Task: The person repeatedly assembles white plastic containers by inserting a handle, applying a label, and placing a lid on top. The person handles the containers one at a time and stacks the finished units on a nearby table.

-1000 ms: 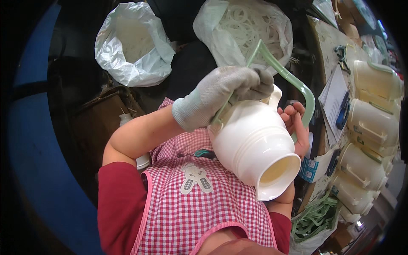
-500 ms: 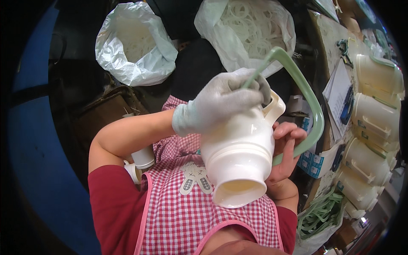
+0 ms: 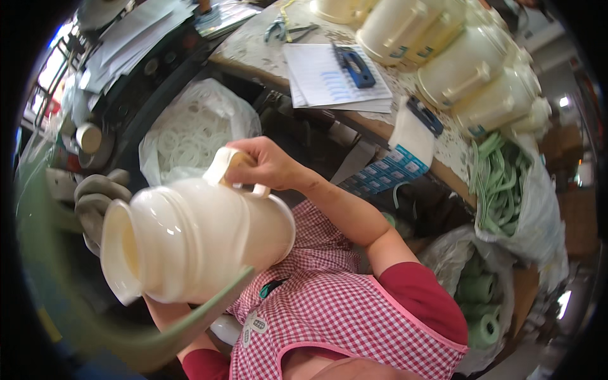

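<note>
Cream plastic is filling the person's right grip: the bare right hand [image 3: 269,166] is clamping firmly round the handle [image 3: 218,164] of a glossy jug [image 3: 196,237], in front of the checked apron [image 3: 342,310]. The jug is lying below and left of that hand, its long axis running nearly crosswise, mouth facing left, base facing right. The gloved left hand [image 3: 98,199] is sitting nearer the mouth, just beyond the rim; the jug is hiding part of it, so I cannot tell whether that grip is closing on anything. One green strip [image 3: 206,315] is curving past the jug's near side. On the worktop [image 3: 253,54], one pair of pliers [image 3: 277,28], two blue tools [image 3: 362,71] and at least four other jugs [image 3: 465,66] are resting; three plastic bags [image 3: 244,117] are standing around it.
</note>
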Demonstrator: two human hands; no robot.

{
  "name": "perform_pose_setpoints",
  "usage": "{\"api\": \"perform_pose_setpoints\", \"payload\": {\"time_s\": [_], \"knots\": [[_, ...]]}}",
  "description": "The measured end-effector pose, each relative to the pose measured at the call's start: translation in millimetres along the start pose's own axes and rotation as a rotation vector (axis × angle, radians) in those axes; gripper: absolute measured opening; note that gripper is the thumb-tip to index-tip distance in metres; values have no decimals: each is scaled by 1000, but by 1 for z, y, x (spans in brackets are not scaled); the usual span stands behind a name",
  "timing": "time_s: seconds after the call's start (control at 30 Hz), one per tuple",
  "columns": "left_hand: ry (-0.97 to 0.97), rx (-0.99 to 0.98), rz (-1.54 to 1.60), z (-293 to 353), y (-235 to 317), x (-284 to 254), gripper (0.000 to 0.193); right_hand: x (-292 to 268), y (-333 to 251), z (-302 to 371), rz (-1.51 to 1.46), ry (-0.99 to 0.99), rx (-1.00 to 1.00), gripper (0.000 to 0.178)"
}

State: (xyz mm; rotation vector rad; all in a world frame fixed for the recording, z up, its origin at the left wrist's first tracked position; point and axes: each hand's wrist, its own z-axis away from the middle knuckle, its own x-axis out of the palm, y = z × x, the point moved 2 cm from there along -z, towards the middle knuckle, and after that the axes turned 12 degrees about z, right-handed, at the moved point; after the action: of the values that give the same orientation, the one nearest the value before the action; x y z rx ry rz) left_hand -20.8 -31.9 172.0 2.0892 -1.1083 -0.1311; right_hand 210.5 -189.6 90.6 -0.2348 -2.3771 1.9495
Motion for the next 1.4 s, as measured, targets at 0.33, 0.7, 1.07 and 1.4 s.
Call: {"api": "perform_pose_setpoints", "payload": {"time_s": [0.33, 0.7, 1.07, 1.4], "knots": [[507, -316, -868, 198, 14, -176, 29, -232, -119, 114, 169, 839, -449, 25], [889, -774, -1672, 482, 166, -210, 30, -435, -45, -115, 842, 1007, -156, 22], [493, -1674, -1522, 602, 123, -214, 69, -380, -42, -111, 1119, 996, -169, 28], [821, -1920, -1373, 596, 75, -228, 62, -166, -65, 1, 934, 784, -223, 33]]}}
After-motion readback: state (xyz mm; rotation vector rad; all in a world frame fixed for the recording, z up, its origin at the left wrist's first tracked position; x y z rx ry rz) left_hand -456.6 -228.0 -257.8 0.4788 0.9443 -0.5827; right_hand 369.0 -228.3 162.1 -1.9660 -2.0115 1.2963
